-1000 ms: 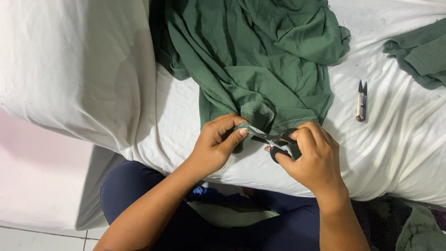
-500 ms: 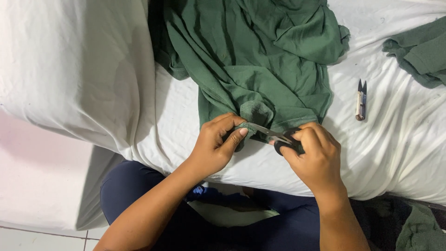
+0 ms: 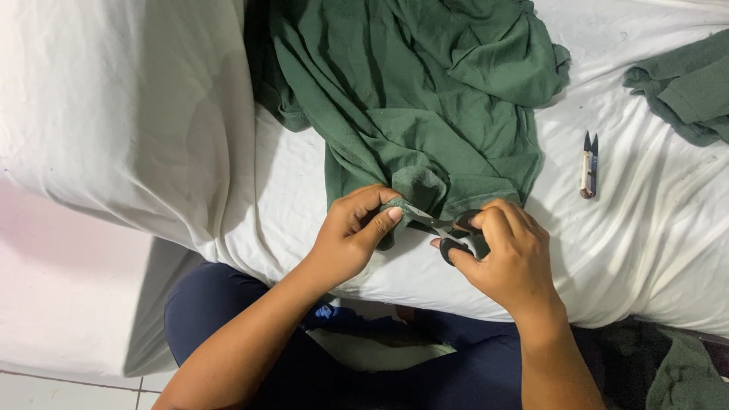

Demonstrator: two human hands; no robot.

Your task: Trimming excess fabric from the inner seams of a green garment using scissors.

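1. The left hand [image 3: 351, 235] is pinching the lower edge of a dark green garment [image 3: 414, 99], thumb and fingers closed together on a small fold of the cloth.
2. That fold is sitting right at the left fingertips, at the near hem of the garment, where the cloth is bunching into a small lump just above the hands.
3. The right hand [image 3: 505, 254] is gripping a pair of black-handled scissors [image 3: 448, 228], fingers curled through and around the loops, so the hand is clamped on the handles.
4. The scissor blades are pointing left from the right hand toward the left fingertips and are meeting the pinched cloth there; whether the blades are parted or shut cannot be told.
5. The rest of the garment is spreading away from both hands, up across a white sheet [image 3: 645, 250] covering a bed.
6. A small thread snipper [image 3: 588, 165] is lying on the sheet to the right of the garment, well apart from the right hand.
7. A second piece of green cloth [image 3: 687, 87] is resting at the far right edge, apart from everything else.
8. The person's legs in dark blue trousers [image 3: 228, 319] are showing below the hands.
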